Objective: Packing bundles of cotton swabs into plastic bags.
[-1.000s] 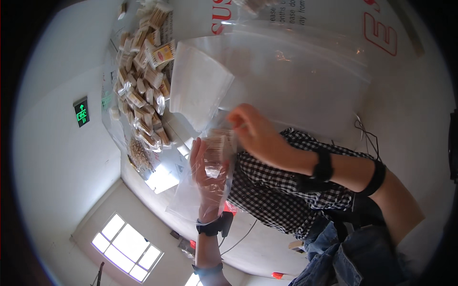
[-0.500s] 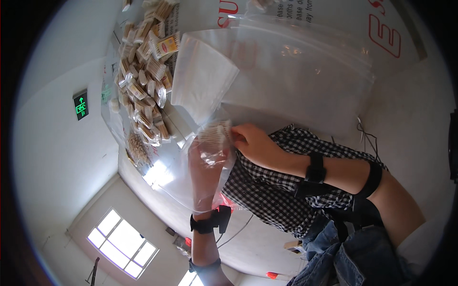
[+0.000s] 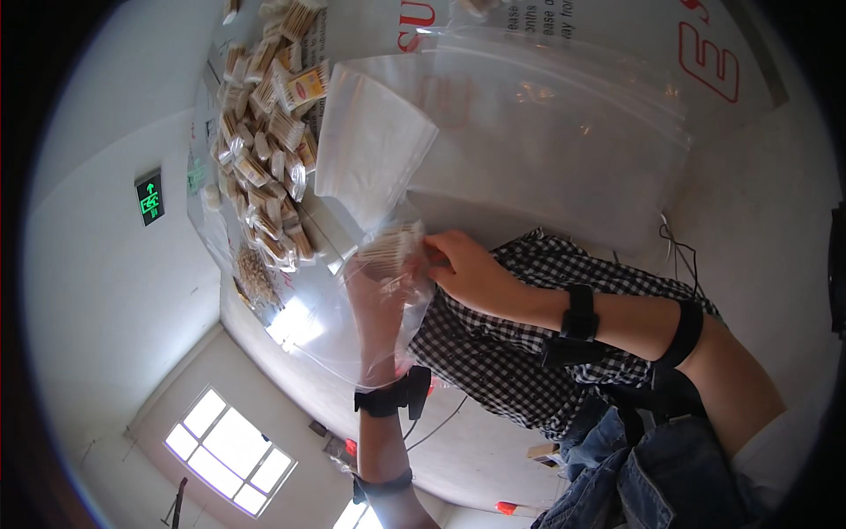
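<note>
My left hand (image 3: 381, 304) holds a thin clear plastic bag (image 3: 322, 331) that hangs around and below its fingers. My right hand (image 3: 463, 264) comes in from the right and pinches a small packet of pale wooden sticks (image 3: 389, 249) at the bag's upper opening, touching my left fingertips. Both wrists carry black bands. Just beyond the hands is a heap of several similar small stick packets (image 3: 264, 176).
A stack of white flat bags (image 3: 370, 150) lies beside the heap, and large clear zip bags (image 3: 564, 132) spread to the right. A green exit sign (image 3: 150, 196) and a bright window (image 3: 229, 450) show at the left. My checked shirt (image 3: 502, 370) fills the centre.
My right hand has shifted slightly left and down, bringing the stick packet to the bag's opening. My left hand stays on the bag in nearly the same place.
</note>
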`<state>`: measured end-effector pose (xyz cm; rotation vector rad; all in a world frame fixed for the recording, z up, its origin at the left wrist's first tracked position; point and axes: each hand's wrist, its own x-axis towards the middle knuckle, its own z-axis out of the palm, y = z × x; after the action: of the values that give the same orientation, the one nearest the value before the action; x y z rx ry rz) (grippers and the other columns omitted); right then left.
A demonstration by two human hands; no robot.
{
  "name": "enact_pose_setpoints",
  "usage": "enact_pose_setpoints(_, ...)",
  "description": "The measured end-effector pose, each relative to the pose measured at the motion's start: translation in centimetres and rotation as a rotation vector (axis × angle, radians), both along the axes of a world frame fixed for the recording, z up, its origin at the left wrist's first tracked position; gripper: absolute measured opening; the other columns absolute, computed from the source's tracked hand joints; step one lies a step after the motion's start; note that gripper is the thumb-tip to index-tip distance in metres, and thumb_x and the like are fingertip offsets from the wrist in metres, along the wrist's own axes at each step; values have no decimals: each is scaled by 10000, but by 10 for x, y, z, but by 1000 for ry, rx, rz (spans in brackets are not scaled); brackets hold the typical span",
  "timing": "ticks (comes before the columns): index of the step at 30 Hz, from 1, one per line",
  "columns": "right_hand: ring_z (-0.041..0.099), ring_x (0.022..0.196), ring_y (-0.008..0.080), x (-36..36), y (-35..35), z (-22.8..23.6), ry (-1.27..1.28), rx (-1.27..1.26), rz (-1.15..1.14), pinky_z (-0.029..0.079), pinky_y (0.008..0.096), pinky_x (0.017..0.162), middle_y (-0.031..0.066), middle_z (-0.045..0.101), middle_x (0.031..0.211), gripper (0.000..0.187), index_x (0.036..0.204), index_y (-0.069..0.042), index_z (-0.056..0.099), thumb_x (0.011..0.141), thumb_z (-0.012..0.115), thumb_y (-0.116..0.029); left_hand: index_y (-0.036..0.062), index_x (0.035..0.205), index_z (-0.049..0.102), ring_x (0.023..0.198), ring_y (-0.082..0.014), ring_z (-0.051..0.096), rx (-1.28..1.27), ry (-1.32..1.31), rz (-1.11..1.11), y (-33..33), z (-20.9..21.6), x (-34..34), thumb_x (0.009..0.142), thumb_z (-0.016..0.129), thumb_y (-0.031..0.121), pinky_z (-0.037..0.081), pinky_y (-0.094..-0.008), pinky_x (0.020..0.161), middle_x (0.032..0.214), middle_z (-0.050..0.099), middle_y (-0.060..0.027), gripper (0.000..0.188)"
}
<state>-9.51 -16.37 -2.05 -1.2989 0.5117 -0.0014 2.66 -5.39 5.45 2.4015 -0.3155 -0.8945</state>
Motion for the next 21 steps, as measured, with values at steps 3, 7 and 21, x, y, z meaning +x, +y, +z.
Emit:
enact_pose_setpoints(3, 571, 1098, 348, 1, 2, 3, -12, 46, -32, 460, 400, 979, 243, 560, 1194, 401, 1235, 84, 534, 875, 581, -86, -43, 1231, 540, 924, -172, 648, 37, -210, 57, -1, -10, 0, 734, 847, 158, 542, -301, 751, 1074, 658, -119, 618)
enact_pose_setpoints(7, 571, 1107, 354, -1, 1, 3, -23, 57, 19, 458, 400, 985, 247, 556, 1199, 413, 1245, 83, 530, 869, 579, -79, -40, 1285, 506, 960, -176, 634, -110, -197, 37, 3, -8, -11, 760, 833, 159, 537, -309, 777, 1112, 638, -110, 650)
enact_pose_setpoints(21, 603, 1112, 318, 0, 8, -8, -44, 97, -3, 481, 379, 980, 233, 555, 1225, 446, 1280, 82, 510, 863, 604, -43, -36, 1217, 586, 1027, -197, 592, 7, -172, -282, 11, 35, -10, 889, 701, 84, 447, -332, 965, 1118, 635, -120, 369)
